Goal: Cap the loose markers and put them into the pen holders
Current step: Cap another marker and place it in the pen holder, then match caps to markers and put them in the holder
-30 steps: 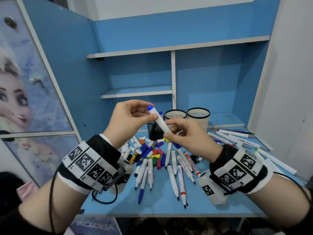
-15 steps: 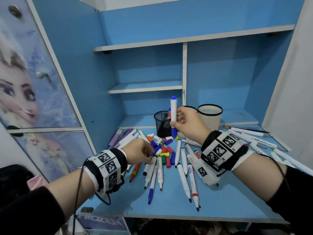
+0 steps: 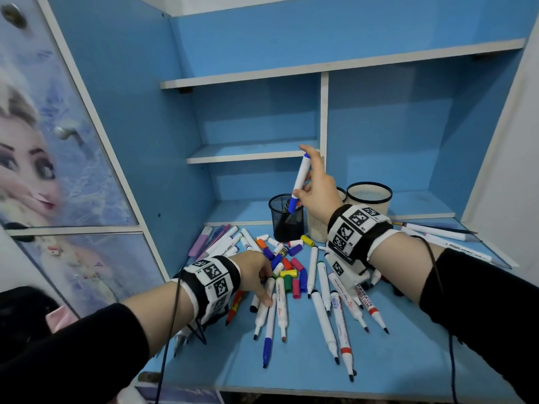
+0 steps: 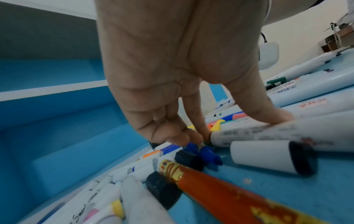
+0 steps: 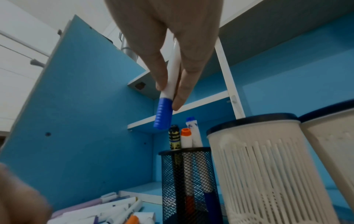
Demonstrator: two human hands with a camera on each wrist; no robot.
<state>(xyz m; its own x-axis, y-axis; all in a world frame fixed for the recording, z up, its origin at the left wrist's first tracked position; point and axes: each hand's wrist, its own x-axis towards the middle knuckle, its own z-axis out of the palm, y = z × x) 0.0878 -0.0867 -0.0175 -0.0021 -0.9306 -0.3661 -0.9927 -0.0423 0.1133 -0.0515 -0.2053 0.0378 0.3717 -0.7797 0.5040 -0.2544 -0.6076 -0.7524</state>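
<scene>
- Blue-capped marker [image 3: 299,182], pinched cap-down by the right hand [image 3: 316,191] mid-frame above the black mesh holder [image 3: 284,218]: released off-line, it could hit the rim or the markers already inside.
- Left hand [image 3: 256,277], lower centre, fingers [image 4: 256,106] spread loosely onto loose table markers [image 3: 320,310], gripping none; pressing may roll them.

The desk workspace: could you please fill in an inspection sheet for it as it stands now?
Surface: blue desk, strewn with markers.
Job's things: capped blue marker cap-down above the black mesh holder, which holds three markers; two white holders beside it; uncapped markers and loose caps on the desk.
Clutter: nothing seen.
Hands: right hand pinches the blue marker; left hand touches a white marker in the pile.
Cables: black cable hangs from the left wrist.
Surroundings: blue shelves; cartoon-printed door.
</scene>
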